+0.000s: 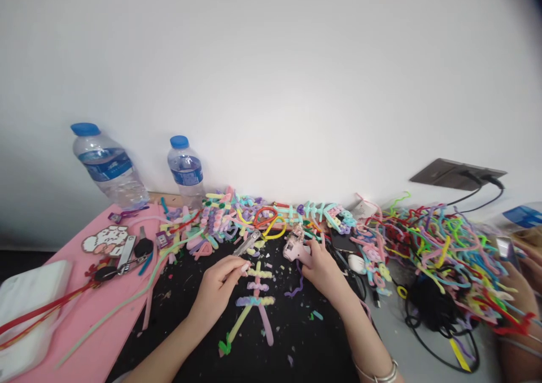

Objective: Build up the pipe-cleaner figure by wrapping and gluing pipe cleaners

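Observation:
A figure twisted from pastel pipe cleaners [256,287] lies on the black mat, with several crosspieces and two splayed legs, one tipped in green. My left hand [220,281] is closed in a pinch at the left end of its top crosspiece. Just right of the figure, my right hand [322,267] wraps around the grip of a pale pink glue gun [293,249], its body pointing left. Beyond my left hand lies a silver metal tool [248,243]. A purple pipe cleaner [300,281] curls beneath the glue gun.
Pipe-cleaner pieces [220,216] heap along the wall, with a bigger tangle [440,247] at right. Two water bottles [108,166] [185,168] stand back left. Keys [143,245] and a white box [36,315] lie on the pink sheet. Another person's hand [519,287] is far right, near black cables [440,326].

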Motion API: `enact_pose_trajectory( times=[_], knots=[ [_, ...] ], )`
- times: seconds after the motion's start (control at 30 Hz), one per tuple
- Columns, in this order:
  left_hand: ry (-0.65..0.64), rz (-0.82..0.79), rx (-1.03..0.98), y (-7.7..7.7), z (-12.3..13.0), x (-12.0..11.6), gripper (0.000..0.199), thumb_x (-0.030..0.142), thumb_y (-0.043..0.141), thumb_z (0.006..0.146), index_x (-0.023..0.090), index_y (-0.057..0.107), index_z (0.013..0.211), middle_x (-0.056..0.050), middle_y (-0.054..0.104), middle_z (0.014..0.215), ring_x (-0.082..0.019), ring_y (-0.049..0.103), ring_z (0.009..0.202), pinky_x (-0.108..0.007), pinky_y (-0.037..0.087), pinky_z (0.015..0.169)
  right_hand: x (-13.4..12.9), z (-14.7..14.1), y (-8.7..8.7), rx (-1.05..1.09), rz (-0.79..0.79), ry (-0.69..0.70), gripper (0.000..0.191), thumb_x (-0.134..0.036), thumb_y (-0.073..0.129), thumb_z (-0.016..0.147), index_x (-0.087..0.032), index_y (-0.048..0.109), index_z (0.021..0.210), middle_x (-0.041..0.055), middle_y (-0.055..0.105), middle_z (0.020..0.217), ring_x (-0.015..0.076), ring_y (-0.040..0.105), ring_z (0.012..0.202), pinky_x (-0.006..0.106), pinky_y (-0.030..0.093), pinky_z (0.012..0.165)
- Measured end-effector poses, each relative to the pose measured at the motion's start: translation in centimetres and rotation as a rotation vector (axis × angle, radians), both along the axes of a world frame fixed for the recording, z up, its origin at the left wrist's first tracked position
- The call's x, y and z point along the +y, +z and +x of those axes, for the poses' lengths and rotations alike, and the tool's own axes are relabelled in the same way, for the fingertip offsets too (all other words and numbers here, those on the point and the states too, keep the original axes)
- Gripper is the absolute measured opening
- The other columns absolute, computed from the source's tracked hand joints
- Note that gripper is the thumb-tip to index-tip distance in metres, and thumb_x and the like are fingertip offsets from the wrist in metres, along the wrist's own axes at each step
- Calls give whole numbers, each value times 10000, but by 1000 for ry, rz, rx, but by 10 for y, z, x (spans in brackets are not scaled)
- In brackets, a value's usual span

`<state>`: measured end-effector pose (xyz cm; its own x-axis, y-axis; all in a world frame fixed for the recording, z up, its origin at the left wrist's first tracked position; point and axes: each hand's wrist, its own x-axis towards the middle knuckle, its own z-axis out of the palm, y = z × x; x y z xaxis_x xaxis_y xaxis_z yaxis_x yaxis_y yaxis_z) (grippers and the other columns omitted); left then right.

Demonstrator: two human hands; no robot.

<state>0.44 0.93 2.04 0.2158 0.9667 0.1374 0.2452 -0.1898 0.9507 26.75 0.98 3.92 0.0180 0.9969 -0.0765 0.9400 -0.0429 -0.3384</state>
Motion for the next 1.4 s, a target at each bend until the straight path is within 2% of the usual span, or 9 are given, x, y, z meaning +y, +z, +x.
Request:
enact_pose_trajectory(
  times=[0.1,0.27,0.37,0.53,0.67,0.8,1.07,1.4],
  knots=[
    [1,10,-5,2,0,-1,229,280,487,893,174,657,783,-43,627,789,-163,588,718,-239,465,615,0,-2,-4,42,27,-82,465,-65,489,663,-134,459,1122,133,599,1030,249,599,918,316,433,774],
    [9,21,-25,3,0,-2,231,281,477,892,178,663,802,-49,640,810,-166,608,730,-239,508,617,-1,8,10,206,125,-204,333,-203,508,747,-138,519,1074,95,643,900,237,609,780,308,429,696],
    [2,15,-33,1,1,-3,235,285,472,895,179,671,829,-53,645,843,-168,619,755,-238,529,620,-5,14,18,374,136,-152,254,-307,496,807,-142,578,982,53,636,811,199,570,701,277,415,640],
    [-19,7,-22,-4,1,-5,225,278,468,903,180,668,871,-59,644,889,-169,626,782,-239,550,638,-11,9,21,535,-97,15,225,-364,518,800,-159,557,716,-36,467,579,112,396,529,221,311,490],
    [-29,9,-7,-4,2,-6,228,277,459,905,182,664,873,-64,642,889,-173,628,781,-242,561,633,-10,-5,20,539,-213,46,217,-323,537,769,-175,474,624,-60,378,540,85,330,506,206,260,459],
    [-24,-3,-15,-4,2,-6,226,275,461,900,184,666,874,-61,645,887,-173,630,786,-243,571,634,-7,-12,18,546,-284,93,221,-312,522,777,-180,439,621,-64,343,551,75,306,505,195,227,441],
    [-22,10,34,-3,3,-5,222,265,470,894,185,675,864,-65,662,870,-175,633,754,-244,547,630,-2,-17,8,523,-343,104,267,-327,511,793,-194,416,582,-64,376,480,81,353,447,197,224,409],
    [-59,-13,86,-6,3,-4,244,279,439,913,174,658,885,-71,644,889,-176,618,770,-261,527,667,-1,-18,7,501,-358,97,285,-311,501,795,-198,405,551,-61,388,453,83,376,427,198,235,398]
  ],
)
